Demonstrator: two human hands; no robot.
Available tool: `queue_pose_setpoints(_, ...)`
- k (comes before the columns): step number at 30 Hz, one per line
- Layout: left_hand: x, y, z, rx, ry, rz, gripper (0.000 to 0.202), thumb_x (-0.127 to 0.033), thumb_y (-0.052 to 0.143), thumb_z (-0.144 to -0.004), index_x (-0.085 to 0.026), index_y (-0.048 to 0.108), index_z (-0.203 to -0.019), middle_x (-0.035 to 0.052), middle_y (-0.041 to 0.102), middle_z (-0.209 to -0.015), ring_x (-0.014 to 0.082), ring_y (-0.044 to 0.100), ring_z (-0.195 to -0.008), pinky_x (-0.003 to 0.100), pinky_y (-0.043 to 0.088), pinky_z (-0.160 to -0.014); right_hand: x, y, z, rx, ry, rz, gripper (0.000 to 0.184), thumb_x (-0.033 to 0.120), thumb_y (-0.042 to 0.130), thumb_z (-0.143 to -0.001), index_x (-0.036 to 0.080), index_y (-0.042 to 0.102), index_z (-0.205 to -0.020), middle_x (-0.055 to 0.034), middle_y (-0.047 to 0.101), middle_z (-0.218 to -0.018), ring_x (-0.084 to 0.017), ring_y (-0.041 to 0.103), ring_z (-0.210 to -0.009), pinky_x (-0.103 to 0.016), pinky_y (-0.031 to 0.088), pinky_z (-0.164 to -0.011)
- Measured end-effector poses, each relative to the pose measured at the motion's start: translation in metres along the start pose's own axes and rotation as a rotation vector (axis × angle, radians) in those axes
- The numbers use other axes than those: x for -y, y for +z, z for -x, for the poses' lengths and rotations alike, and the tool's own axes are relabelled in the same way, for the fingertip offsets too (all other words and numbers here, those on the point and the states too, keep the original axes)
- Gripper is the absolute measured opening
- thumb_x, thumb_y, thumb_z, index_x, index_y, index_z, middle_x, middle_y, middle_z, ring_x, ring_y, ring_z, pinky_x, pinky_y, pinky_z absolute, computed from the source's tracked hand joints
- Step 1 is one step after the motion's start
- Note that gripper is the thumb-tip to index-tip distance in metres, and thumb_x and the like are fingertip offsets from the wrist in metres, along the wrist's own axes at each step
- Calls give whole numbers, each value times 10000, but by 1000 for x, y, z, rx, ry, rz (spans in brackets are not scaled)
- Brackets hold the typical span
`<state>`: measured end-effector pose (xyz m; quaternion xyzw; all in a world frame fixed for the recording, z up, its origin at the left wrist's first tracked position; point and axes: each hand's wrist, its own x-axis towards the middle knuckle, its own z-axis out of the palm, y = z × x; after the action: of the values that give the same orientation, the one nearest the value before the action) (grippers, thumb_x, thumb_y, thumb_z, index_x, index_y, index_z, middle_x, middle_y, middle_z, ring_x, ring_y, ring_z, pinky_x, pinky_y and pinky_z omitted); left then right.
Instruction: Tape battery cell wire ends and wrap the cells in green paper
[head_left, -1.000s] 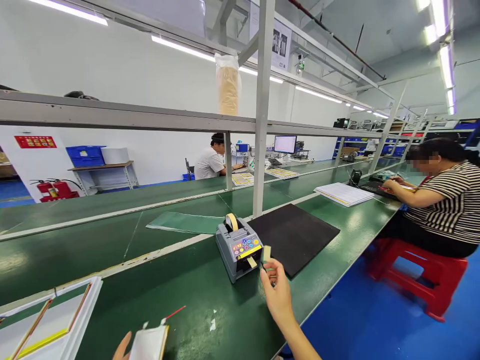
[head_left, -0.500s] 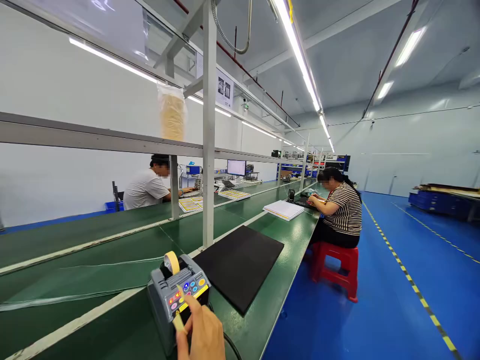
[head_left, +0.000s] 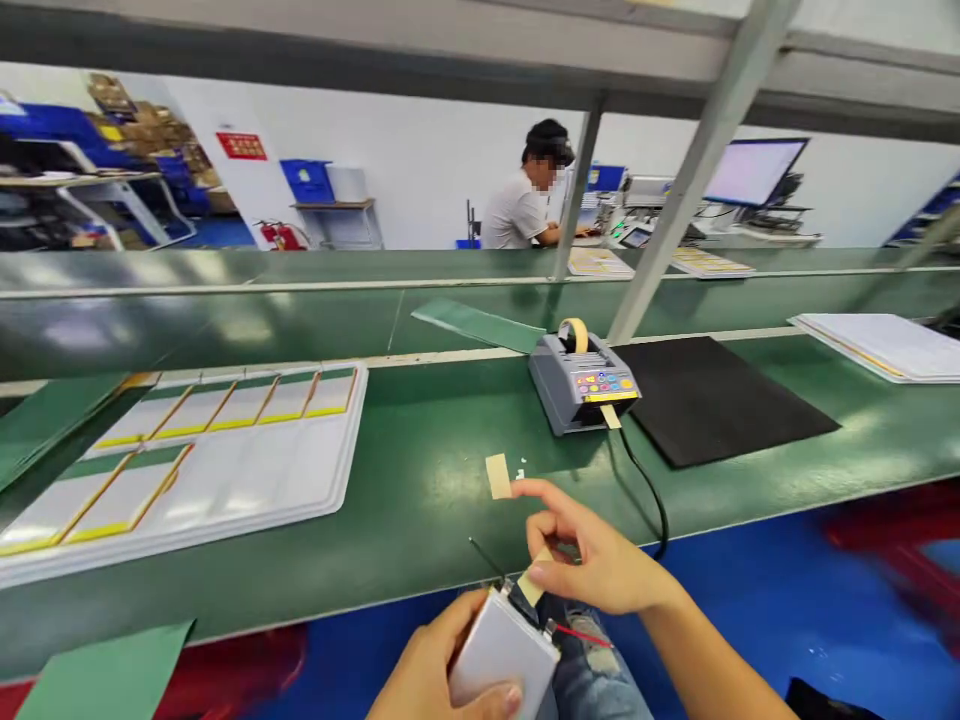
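My left hand (head_left: 427,655) is closed around a silver pouch battery cell (head_left: 504,652), held tilted in front of the bench edge. A red wire (head_left: 583,635) and a dark wire (head_left: 487,557) come off the cell's upper end. Just above that end is my right hand (head_left: 596,560), pinching a strip of cream masking tape (head_left: 534,583) under the thumb. A second tape piece (head_left: 498,477) is at the tip of its stretched index finger. Beyond stands the grey tape dispenser (head_left: 581,385), a cut tape end sticking out of its front.
White boards (head_left: 300,455) with rows of silver cells lie on the green bench to the left. A black mat (head_left: 727,405) and stacked white boards (head_left: 892,345) lie to the right. A slanted post (head_left: 705,170) stands behind the dispenser. A person (head_left: 517,205) sits across.
The view has swung left and down. My right hand has left the dispenser carrying tape and is now by the battery cell. My left hand, with the cell, has come into view.
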<state>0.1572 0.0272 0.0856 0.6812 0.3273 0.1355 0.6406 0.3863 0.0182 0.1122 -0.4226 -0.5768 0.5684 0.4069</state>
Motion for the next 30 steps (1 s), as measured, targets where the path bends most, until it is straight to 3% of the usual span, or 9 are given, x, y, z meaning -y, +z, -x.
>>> queue_pose_setpoints(6,-18,2,2,-18,-227,-206,509,-248,673,-663,-267,569,-1160,-22,658,-1079,211,567,-959,250,427,-807,2,15,-1,124,69,178,653,80,587,-737,265,327,-1307,99,402,-630,-69,319,-518,-195,269,-481)
queue_pose_setpoints(10,-23,3,5,0,-250,-237,473,-212,642,-666,-315,588,-1125,-64,661,-1057,192,555,-947,245,406,-810,6,16,-2,128,53,266,671,42,557,-716,275,338,-1305,107,413,-611,-68,332,-507,-194,283,-487)
queue_pose_setpoints(16,-28,5,4,-11,-311,-252,530,-216,630,-656,-319,570,-1173,-47,662,-1061,204,552,-959,266,403,-839,10,16,-3,137,58,359,655,57,567,-708,272,358,-1290,111,425,-600,-65,348,-483,-183,282,-468)
queue_pose_setpoints(21,-22,6,1,-26,-276,-234,533,-229,633,-671,-295,556,-1194,-24,662,-1070,208,569,-960,270,424,-847,14,19,-3,63,97,560,698,141,598,-700,295,317,-1320,97,478,-664,-78,395,-519,-198,308,-515)
queue_pose_setpoints(27,-14,10,-2,-16,-248,-217,504,-193,609,-670,-245,566,-1169,-8,687,-1012,202,608,-899,237,464,-772,14,16,3,23,84,711,910,207,690,-654,346,173,-1390,35,572,-962,-141,524,-740,-302,405,-745)
queue_pose_setpoints(30,-15,10,-2,-63,-257,-263,522,-216,603,-679,-234,545,-1198,1,684,-1042,204,615,-897,241,466,-784,10,17,11,-145,-44,659,874,172,693,-665,343,212,-1375,-5,548,-1082,-172,524,-845,-348,423,-818)
